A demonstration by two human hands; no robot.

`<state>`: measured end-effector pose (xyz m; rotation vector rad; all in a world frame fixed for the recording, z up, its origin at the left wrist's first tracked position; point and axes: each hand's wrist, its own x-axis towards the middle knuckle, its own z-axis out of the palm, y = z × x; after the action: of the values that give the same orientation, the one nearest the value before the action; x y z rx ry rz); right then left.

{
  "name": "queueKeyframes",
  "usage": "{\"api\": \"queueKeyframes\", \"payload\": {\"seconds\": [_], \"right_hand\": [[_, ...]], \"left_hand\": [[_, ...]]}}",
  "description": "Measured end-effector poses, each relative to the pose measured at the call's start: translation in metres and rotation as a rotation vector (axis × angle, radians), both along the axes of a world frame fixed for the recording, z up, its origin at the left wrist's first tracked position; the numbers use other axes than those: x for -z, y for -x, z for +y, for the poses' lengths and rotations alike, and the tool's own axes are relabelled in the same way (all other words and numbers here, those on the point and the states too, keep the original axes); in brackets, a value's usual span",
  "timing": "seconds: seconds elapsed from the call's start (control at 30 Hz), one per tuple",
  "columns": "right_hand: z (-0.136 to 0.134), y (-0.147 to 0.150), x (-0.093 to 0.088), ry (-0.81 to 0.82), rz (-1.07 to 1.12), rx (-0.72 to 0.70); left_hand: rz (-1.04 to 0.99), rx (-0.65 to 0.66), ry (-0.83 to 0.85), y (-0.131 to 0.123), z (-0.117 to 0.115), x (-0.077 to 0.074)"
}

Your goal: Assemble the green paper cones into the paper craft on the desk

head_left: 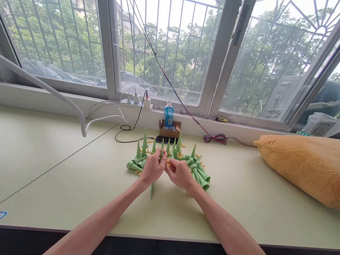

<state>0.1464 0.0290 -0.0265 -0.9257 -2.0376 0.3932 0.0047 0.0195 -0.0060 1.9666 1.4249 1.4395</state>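
Observation:
Near the middle of the table, my left hand is closed round a green plastic watering spike, whose pointed end sticks out below it. Just to its right, the fingers of my right hand pinch a small yellow valve against that spike. How far the valve is seated is hidden by my fingers. Several similar green spikes stand upright behind my hands. More green spikes lie in a pile on the right, and a smaller heap is on the left. Small yellow valves show among them.
Behind the spikes are a dark phone and a cardboard box with a blue-labelled bottle. A coiled red-black cable lies by the sill. An orange plush cushion sits at right; a white curved arm reaches over the left.

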Motion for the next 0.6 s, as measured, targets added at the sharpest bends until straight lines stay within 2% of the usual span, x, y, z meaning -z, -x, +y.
{"api": "queueKeyframes", "payload": {"seconds": [0.6], "right_hand": [[0.0038, -0.0001, 0.0029, 0.032, -0.050, 0.042]], "left_hand": [[0.007, 0.012, -0.009, 0.0000, 0.0000, 0.0005]]}}
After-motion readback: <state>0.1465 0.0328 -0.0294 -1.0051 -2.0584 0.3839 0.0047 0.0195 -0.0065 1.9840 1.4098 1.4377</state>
